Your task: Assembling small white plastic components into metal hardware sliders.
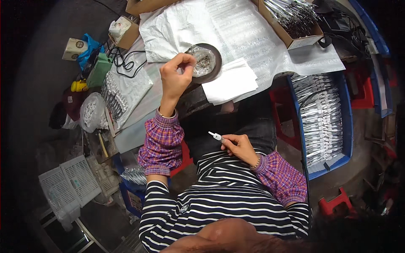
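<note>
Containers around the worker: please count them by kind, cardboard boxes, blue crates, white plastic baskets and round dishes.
Cardboard boxes: 3 (long-parts box, flat box, small box)
Blue crates: 1
White plastic baskets: 1
Round dishes: 1, by the left hand
Total: 6

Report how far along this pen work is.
Done, apparently: blue crate on the right holds many packed pens. In hand: right hand holds a small white pen part; left hand pinches at the dish of small metal bits. Left: the cardboard box remains full.
</note>
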Motion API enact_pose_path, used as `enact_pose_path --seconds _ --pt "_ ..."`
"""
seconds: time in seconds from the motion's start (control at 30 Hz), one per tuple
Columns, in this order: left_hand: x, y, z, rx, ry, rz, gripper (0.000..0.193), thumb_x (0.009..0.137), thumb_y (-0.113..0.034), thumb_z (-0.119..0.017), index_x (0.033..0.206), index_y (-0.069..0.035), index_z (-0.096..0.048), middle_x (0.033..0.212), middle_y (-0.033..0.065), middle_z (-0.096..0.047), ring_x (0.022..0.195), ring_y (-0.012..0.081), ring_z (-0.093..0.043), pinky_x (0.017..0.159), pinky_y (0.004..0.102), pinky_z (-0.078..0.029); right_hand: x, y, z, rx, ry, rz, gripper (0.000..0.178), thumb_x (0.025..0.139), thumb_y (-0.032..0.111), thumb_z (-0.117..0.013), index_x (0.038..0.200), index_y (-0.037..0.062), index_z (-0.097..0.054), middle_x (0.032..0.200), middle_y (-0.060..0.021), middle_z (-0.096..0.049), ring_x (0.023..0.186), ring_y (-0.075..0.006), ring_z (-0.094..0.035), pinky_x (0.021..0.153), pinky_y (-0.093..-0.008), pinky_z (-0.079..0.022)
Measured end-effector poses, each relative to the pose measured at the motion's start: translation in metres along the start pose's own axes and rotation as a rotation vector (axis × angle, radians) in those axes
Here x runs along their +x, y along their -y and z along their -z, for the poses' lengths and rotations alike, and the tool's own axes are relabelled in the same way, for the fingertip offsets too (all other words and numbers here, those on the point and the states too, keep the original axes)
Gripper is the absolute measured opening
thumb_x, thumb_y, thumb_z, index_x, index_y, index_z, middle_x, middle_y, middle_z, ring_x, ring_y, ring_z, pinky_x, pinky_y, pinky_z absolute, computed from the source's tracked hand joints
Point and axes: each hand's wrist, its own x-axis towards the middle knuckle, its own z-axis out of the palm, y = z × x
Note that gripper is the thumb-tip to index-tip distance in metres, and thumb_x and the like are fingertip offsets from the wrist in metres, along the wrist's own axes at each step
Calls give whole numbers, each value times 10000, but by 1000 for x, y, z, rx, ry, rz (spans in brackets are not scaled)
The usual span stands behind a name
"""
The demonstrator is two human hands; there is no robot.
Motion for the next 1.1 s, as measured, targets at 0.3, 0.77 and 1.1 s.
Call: enact_pose_path --seconds 0.3,0.77,1.1 --pt "-57 -40 26 -542 319 475 110 813 36 -572 893 37 -648 840 52 -635 793 101 -586 721 209 -455 0 -2 3 168 -84 -24 254 911 146 -556 1106 -4 -618 746 -23 -636 580 -37 -523 523 -171 -455" --pt "-166 -38 4 -829 367 846 104 785 47 -622 886 30 -636 849 81 -657 765 115 -608 706 226 -494 2 -5 -3 167 -109 2 252 904 149 -550 1088 -2 -631 734 -35 -653 573 -46 -547 523 -188 -473" --pt "-177 -41 -10 -651 260 629 124 714 75 -663 820 16 -637 875 38 -578 799 114 -569 731 215 -449 0 -4 -5 152 -107 0 248 906 149 -548 1087 2 -633 733 -35 -655 577 -50 -554 531 -189 -476"
